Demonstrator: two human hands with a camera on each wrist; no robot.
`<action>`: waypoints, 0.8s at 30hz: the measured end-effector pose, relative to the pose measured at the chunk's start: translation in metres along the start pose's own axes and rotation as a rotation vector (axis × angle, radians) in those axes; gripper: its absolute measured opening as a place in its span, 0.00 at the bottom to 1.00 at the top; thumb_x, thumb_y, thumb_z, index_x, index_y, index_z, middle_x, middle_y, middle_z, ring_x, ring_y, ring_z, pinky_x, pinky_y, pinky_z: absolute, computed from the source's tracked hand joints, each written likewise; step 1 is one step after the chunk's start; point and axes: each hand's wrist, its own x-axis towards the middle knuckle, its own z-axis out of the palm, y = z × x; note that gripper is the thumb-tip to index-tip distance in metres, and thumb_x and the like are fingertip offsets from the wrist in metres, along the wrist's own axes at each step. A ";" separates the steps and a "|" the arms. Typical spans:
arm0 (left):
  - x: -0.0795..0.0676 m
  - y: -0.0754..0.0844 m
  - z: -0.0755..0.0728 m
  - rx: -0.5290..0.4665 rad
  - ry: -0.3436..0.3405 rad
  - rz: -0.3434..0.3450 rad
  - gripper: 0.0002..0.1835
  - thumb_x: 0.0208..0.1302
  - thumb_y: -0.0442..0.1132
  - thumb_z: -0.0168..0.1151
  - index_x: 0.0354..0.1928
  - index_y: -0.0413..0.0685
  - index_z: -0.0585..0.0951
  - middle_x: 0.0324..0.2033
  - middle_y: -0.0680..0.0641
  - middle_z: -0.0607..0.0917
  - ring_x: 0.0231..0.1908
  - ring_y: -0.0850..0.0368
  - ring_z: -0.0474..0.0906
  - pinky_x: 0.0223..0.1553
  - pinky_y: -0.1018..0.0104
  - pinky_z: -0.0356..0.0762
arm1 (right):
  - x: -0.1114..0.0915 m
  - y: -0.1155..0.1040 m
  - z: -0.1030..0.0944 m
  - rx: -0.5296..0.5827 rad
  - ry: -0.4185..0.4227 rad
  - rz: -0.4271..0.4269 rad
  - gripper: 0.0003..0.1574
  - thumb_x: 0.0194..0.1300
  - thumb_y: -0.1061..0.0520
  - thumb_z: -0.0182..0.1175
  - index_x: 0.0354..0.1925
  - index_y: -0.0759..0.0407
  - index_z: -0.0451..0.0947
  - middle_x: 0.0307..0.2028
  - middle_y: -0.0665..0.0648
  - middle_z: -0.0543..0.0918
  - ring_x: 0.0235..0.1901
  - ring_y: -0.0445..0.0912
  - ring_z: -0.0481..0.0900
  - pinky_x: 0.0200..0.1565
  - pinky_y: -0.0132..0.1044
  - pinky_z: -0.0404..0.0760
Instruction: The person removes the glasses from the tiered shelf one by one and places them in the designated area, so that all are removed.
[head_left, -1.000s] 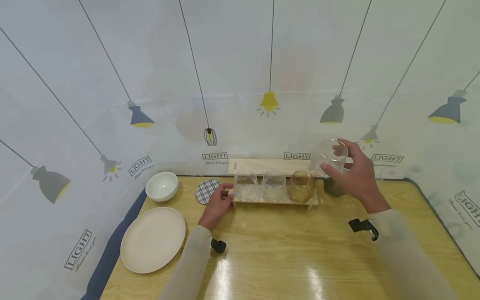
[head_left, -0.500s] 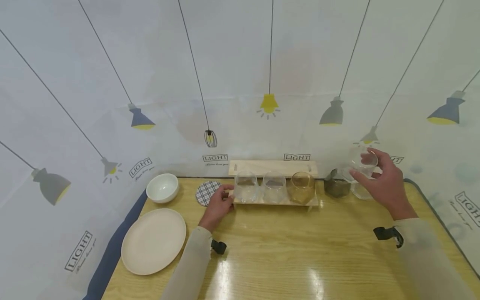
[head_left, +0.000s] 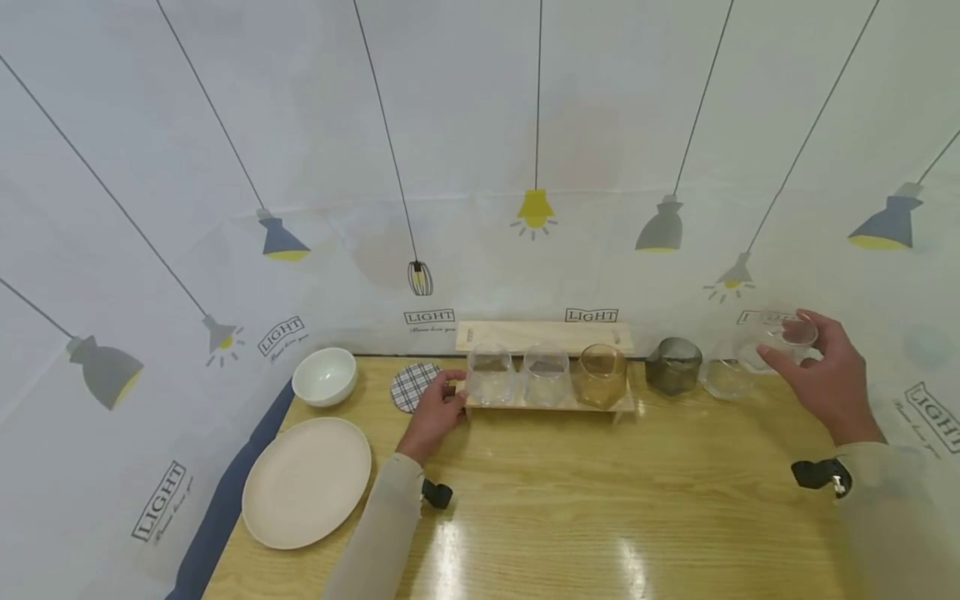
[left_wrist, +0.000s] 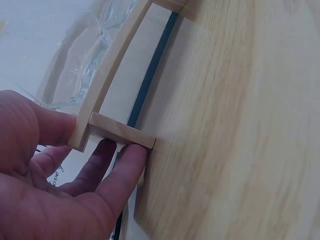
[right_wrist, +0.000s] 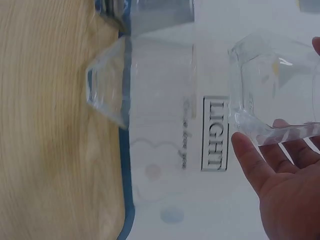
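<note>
My right hand (head_left: 832,383) holds a clear drinking glass (right_wrist: 280,85) by its sides, raised above the table at the far right. My left hand (head_left: 435,414) grips the left end of a low wooden rack (left_wrist: 107,75). In the left wrist view its thumb lies at the top board, and fingertips press against the short end leg (left_wrist: 122,131). On the rack stand two clear glasses (head_left: 491,377) and an amber glass (head_left: 602,379). Right of it, a smoky grey glass (head_left: 673,368) and another clear glass (head_left: 725,382) stand on the table.
On the left are a white bowl (head_left: 325,377), a large cream plate (head_left: 307,483) and a round checked coaster (head_left: 415,387). A pale wooden board (head_left: 543,336) shows behind the rack. The lamp-printed wall covering (head_left: 465,242) rises right behind the table (head_left: 555,500).
My right hand has carried the clear glass rightward, from above the grey glass to beyond the clear one on the table, which has come into view. My left hand stays at the rack's end.
</note>
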 end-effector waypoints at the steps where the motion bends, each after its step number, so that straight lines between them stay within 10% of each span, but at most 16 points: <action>1: 0.000 0.000 0.000 0.000 -0.001 -0.002 0.18 0.83 0.38 0.55 0.70 0.53 0.74 0.57 0.38 0.80 0.53 0.49 0.82 0.51 0.53 0.86 | 0.000 0.004 -0.003 -0.018 0.001 0.017 0.51 0.71 0.41 0.70 0.82 0.50 0.59 0.58 0.43 0.78 0.56 0.28 0.71 0.45 0.14 0.67; 8: -0.001 0.003 0.000 -0.010 0.005 -0.015 0.18 0.83 0.37 0.55 0.70 0.53 0.74 0.58 0.37 0.80 0.54 0.49 0.82 0.52 0.52 0.86 | -0.001 0.033 -0.016 -0.046 -0.006 0.138 0.53 0.73 0.36 0.66 0.84 0.43 0.52 0.59 0.34 0.73 0.72 0.57 0.67 0.48 0.19 0.66; 14: 0.000 0.002 0.000 -0.019 0.007 -0.008 0.18 0.83 0.37 0.55 0.69 0.53 0.74 0.58 0.37 0.79 0.54 0.49 0.81 0.54 0.50 0.86 | 0.000 0.054 -0.017 -0.028 -0.066 0.215 0.57 0.75 0.34 0.60 0.86 0.47 0.42 0.80 0.66 0.62 0.81 0.67 0.55 0.76 0.57 0.66; 17: 0.000 0.001 -0.001 -0.029 0.006 -0.005 0.18 0.83 0.37 0.55 0.70 0.52 0.74 0.57 0.37 0.79 0.54 0.49 0.81 0.54 0.49 0.85 | 0.001 0.064 -0.014 -0.007 -0.108 0.251 0.60 0.76 0.33 0.58 0.86 0.52 0.38 0.81 0.72 0.56 0.80 0.71 0.52 0.73 0.73 0.59; 24: 0.000 0.001 -0.001 -0.043 -0.011 -0.014 0.19 0.83 0.37 0.55 0.70 0.53 0.73 0.56 0.38 0.78 0.52 0.50 0.80 0.53 0.52 0.85 | 0.000 0.089 -0.001 -0.071 -0.135 0.300 0.61 0.76 0.34 0.59 0.84 0.66 0.43 0.75 0.75 0.60 0.71 0.74 0.60 0.61 0.69 0.67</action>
